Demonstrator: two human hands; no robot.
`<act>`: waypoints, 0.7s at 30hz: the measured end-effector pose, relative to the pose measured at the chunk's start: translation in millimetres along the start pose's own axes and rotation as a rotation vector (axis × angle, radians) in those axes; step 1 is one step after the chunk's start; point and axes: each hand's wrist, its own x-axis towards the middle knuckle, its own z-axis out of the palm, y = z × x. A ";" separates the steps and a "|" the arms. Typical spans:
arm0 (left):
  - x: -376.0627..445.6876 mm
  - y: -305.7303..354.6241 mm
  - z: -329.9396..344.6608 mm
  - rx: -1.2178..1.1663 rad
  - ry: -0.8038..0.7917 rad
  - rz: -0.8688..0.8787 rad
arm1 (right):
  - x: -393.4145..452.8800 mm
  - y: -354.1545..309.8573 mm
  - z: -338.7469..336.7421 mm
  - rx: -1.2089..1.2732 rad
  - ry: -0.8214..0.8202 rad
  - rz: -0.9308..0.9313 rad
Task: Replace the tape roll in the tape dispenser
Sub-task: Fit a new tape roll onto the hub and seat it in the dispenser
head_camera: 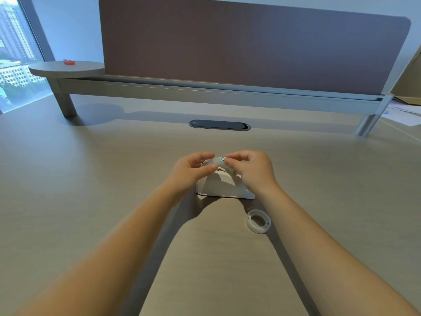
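Above the white tape dispenser [224, 185] on the desk [91, 167], both left hand [191, 169] and right hand [249, 172] pinching a patterned tape roll [220, 161], probably to seat it, with the clear roll [258, 221] lying set aside nearby.

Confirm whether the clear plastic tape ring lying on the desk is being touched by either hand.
No. The clear plastic tape ring lies alone on the wooden desk, while the left hand and right hand work above the white tape dispenser.
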 end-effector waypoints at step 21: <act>0.1 -4.1 4.6 0.111 0.001 0.016 | 24.5 -29.7 -9.3 -0.127 -0.174 0.274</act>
